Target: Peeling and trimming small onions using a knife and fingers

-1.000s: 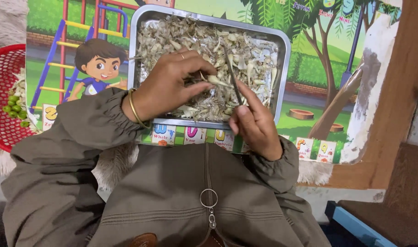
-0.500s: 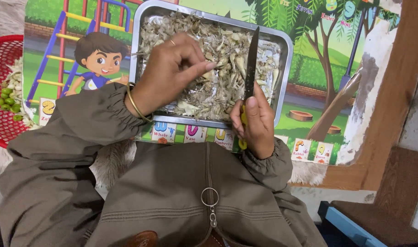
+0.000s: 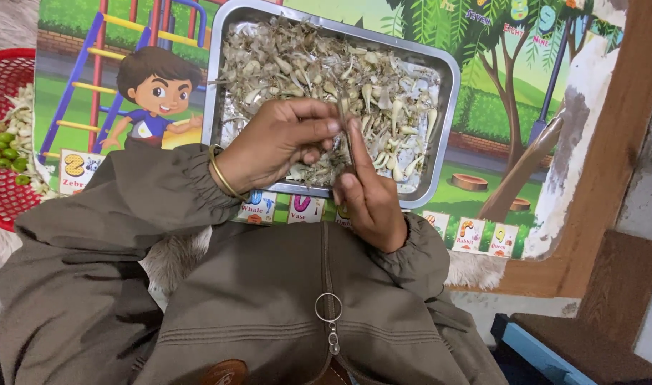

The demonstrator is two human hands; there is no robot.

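i'm looking down at both hands over the tray (image 3: 451,78), which sits on a picture mat (image 3: 511,142) with cartoon playground art. the tray is full of pale cloves (image 3: 369,93) and papery skins, looks like garlic being peeled. left hand (image 3: 279,146) is curled, fingertips pinched on one small clove right at the tray's near side. right hand (image 3: 365,203) is closed round a knife (image 3: 344,114), thumb up along it, the thin blade pointing away from me and meeting the left fingertips. so the step in hand, as i judge it, is trimming or skinning this one clove, blade and clove touching. next move calls for a short, careful cut with the edge kept off the left fingers, then letting the piece fall into the tray. off to the left, a red basket (image 3: 1,192) holds green pods (image 3: 5,153) and pale bits. a jacket zip ring (image 3: 328,308) hangs below.
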